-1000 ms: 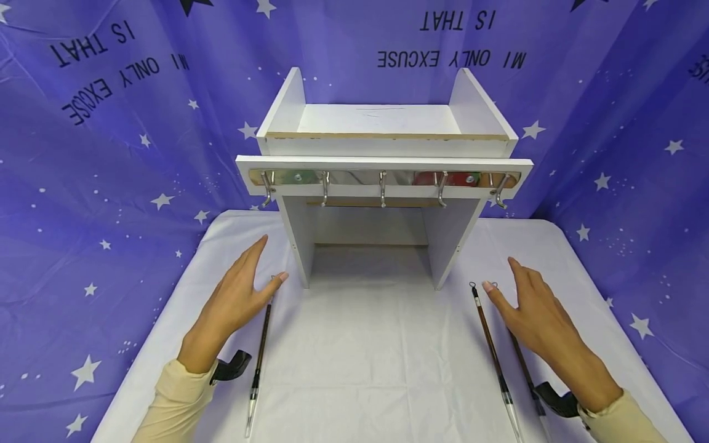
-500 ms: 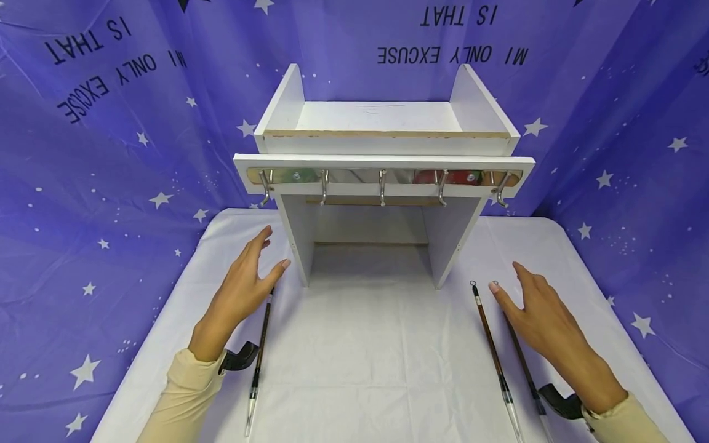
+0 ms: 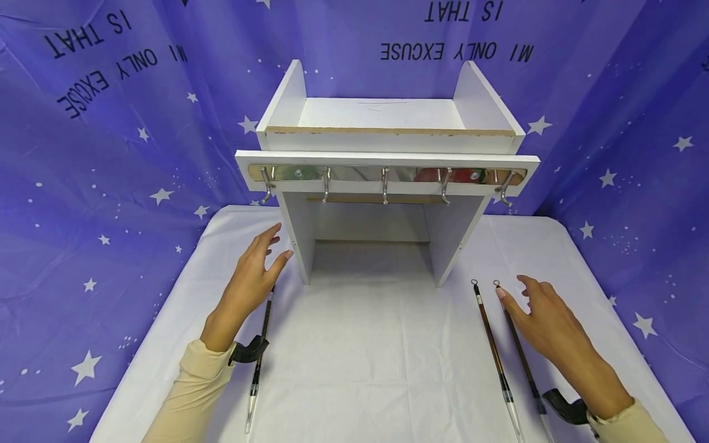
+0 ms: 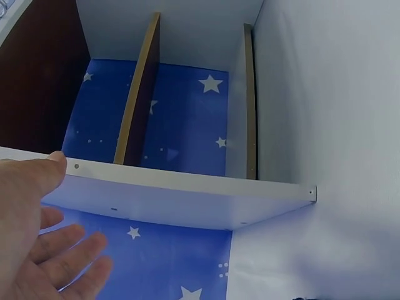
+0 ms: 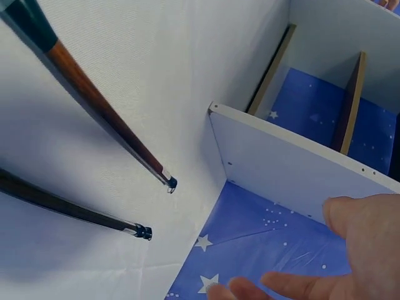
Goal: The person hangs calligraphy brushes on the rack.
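My left hand (image 3: 247, 282) hovers beside the left panel of a white shelf rack (image 3: 388, 143), fingers relaxed and holding nothing. Under that forearm a brown-handled calligraphy brush (image 3: 256, 376) with a clear cap lies on the cloth, partly covered by the hand and wrist strap. On the other side, two more brushes lie side by side, an inner brush (image 3: 490, 335) and an outer brush (image 3: 519, 349); each has a hanging loop at its far end. My right hand (image 3: 548, 320) is over the outer brush's upper part, fingers loosely bent, with no visible grip on it.
A metal strip with several hooks (image 3: 384, 184) runs across the rack's front. Below it, the rack stands on two side panels over the white tablecloth (image 3: 376, 357). A purple starry curtain (image 3: 138, 203) surrounds the table on the back and sides.
My left hand has moved forward and right, closer to the rack's side panel. My right hand has drifted slightly back and right, its fingers bending a little more. The brushes stay put.
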Demonstrator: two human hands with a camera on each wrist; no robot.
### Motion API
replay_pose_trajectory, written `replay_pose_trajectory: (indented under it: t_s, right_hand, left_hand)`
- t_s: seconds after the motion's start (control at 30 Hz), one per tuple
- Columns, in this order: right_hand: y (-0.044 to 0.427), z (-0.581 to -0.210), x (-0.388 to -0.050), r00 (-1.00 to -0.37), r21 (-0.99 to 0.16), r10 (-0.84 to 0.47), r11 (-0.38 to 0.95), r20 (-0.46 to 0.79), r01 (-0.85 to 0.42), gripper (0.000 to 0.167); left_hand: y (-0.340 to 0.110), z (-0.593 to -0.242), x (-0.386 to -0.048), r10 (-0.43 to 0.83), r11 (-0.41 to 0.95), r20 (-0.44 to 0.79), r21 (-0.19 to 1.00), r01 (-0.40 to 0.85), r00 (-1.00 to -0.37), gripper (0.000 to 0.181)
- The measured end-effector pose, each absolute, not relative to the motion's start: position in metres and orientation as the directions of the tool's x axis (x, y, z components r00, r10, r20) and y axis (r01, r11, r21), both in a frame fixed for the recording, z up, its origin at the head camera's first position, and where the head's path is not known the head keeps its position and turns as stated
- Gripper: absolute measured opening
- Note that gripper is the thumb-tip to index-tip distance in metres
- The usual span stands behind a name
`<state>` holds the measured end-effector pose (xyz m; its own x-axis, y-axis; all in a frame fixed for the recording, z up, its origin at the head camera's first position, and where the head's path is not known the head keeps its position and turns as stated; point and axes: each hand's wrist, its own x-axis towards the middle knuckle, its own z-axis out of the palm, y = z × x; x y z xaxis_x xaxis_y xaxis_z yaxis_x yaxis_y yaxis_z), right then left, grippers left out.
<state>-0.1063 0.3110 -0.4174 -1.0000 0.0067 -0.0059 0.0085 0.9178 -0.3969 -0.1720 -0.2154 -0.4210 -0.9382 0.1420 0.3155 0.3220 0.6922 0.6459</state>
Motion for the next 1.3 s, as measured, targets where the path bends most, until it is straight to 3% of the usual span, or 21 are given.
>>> replay_pose_trajectory:
  t_s: [0.53, 0.8, 1.3]
  right_hand:
    - [0.325, -0.434, -0.100, -0.999, -0.381, -0.022, 0.925, -0.043, -0.004, 0.070]
    - [0.332, -0.439, -0.097, -0.996, -0.392, -0.010, 0.920, -0.089, 0.026, 0.075]
    - [0.339, -0.453, -0.095, -0.996, -0.391, -0.015, 0.920, -0.092, 0.022, 0.068]
  left_hand:
    - [-0.204, -0.422, -0.185, 0.153, 0.624, 0.397, 0.671, 0.400, -0.905, 0.051]
    - [-0.200, -0.423, -0.191, 0.143, 0.610, 0.401, 0.684, 0.400, -0.905, 0.047]
    - [-0.201, -0.423, -0.192, 0.142, 0.602, 0.387, 0.697, 0.390, -0.911, 0.044]
